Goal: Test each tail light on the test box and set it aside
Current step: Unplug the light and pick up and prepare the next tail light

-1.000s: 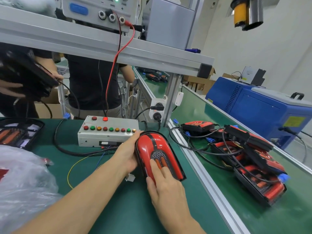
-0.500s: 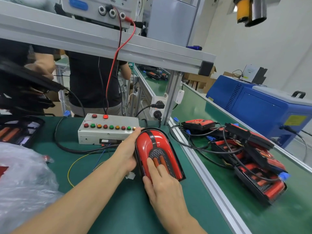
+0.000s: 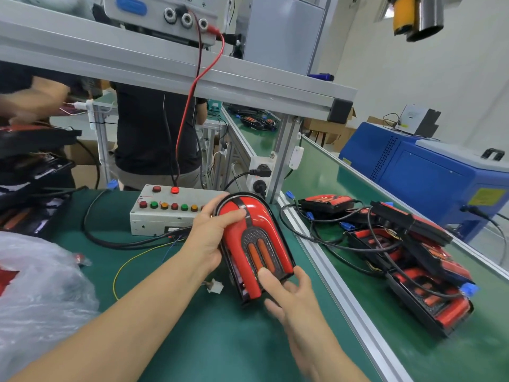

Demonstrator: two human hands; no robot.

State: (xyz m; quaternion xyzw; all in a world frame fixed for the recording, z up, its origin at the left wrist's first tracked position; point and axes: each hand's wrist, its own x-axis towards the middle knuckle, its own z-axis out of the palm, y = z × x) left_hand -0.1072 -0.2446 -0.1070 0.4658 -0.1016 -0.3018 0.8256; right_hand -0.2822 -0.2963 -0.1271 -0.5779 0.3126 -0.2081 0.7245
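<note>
A red tail light (image 3: 252,245) with a black rim and two orange strips is tilted up off the green mat in the middle. My left hand (image 3: 212,235) grips its left side, thumb across the red top. My right hand (image 3: 289,292) holds its near end, thumb on the lens and fingers under the edge. Behind it stands the grey test box (image 3: 168,213) with a row of coloured buttons and one lit red lamp. A pile of tail lights (image 3: 407,255) with black cables lies on the conveyor to the right.
A white connector (image 3: 214,286) and a yellow wire (image 3: 132,260) lie on the mat. A clear plastic bag (image 3: 35,296) fills the left foreground. An aluminium rail (image 3: 330,274) divides mat from conveyor. A blue machine (image 3: 429,175) stands at right. Another person (image 3: 154,133) stands behind the bench.
The tail light has been lifted and tilted off the mat. My left thumb moved onto its top, and my right hand slid from the lens to its near end.
</note>
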